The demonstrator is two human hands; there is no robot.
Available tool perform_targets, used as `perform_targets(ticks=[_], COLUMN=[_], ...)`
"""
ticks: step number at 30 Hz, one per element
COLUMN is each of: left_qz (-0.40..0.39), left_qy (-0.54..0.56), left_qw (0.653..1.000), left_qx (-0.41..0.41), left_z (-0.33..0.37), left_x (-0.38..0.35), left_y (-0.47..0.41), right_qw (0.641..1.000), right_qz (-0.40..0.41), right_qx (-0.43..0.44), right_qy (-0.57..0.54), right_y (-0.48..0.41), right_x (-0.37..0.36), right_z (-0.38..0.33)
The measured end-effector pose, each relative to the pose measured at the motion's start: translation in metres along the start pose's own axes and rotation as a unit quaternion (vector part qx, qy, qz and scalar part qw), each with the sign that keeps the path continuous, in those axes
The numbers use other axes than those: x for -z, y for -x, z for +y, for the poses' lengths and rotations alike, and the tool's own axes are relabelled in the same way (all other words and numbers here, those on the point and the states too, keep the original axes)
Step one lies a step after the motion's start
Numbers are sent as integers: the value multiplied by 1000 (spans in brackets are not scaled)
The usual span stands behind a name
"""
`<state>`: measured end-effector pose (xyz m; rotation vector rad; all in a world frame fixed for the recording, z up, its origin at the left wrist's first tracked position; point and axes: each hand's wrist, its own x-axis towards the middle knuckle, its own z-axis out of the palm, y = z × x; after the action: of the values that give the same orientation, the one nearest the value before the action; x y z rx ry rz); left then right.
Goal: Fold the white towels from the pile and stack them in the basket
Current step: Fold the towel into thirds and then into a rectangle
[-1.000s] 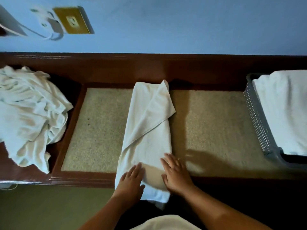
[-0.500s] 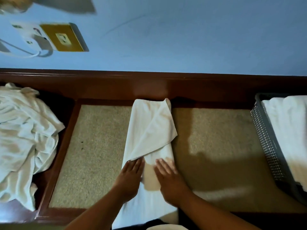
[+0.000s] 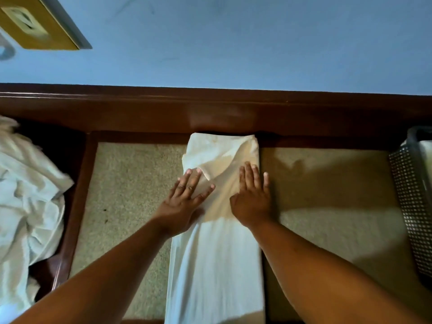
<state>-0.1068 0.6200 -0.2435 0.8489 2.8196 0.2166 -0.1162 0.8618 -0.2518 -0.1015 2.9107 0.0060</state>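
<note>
A white towel (image 3: 217, 260), folded into a long narrow strip, lies down the middle of the beige inlaid tabletop (image 3: 327, 195). My left hand (image 3: 187, 197) presses flat on its left side with straight, spread fingers. My right hand (image 3: 251, 195) presses flat on its right side, fingers straight and pointing away from me. A diagonal flap of the towel lies between and beyond the fingertips. The pile of unfolded white towels (image 3: 25, 206) sits at the left edge. The grey perforated basket (image 3: 411, 197) stands at the right edge, mostly out of frame.
A dark wooden rim (image 3: 210, 113) frames the tabletop and meets a blue wall (image 3: 233, 43) behind it. A yellow wall socket plate (image 3: 35, 24) is at the top left. Bare beige surface lies on both sides of the towel.
Both hands have slid along the towel away from me, from its near end to its far half, flattening it. The raised diagonal flap now lies lower and flatter.
</note>
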Motion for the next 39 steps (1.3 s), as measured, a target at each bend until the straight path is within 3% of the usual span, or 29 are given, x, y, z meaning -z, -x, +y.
perform_targets(ticks=[6, 9, 11, 13, 16, 18, 22, 24, 27, 31, 35, 39], left_qz=[-5, -21, -31, -37, -51, -68, -125, -105, -65, -78, -104, -118], left_qy=[101, 126, 119, 108, 103, 100, 80, 56, 63, 98, 136, 121], left_qw=[986, 978, 974, 971, 961, 952, 942, 947, 951, 967, 938, 942], left_qx=[129, 164, 189, 211, 252, 281, 302, 300, 295, 223, 300, 291], left_z=[-8, -18, -24, -30, -36, -38, -37, -27, 5, 62, 109, 126], left_x=[-9, -10, -8, -5, 1, 12, 43, 50, 40, -14, -54, -48], left_y=[-45, -66, -78, -90, -103, -115, -142, -138, -92, 34, 156, 210], right_qw=[986, 984, 984, 993, 999, 996, 993, 986, 989, 989, 988, 984], right_qz=[-37, -27, 13, 51, -1, -73, -105, -134, -132, -103, -121, -151], right_qx=[-160, -177, -173, -98, 41, 13, -33, -63, -53, 58, 40, 55], right_qy=[-6, -17, -29, -28, -29, -42, -50, -72, -44, -89, -86, -83], right_y=[-32, -34, -34, -33, -43, -59, -71, -68, -40, 58, 147, 196], right_x=[-6, -8, -6, -7, -4, 0, 13, 24, 30, 1, -23, -19], right_z=[23, 29, 24, 20, 27, 33, 27, 18, 7, 13, 21, 14])
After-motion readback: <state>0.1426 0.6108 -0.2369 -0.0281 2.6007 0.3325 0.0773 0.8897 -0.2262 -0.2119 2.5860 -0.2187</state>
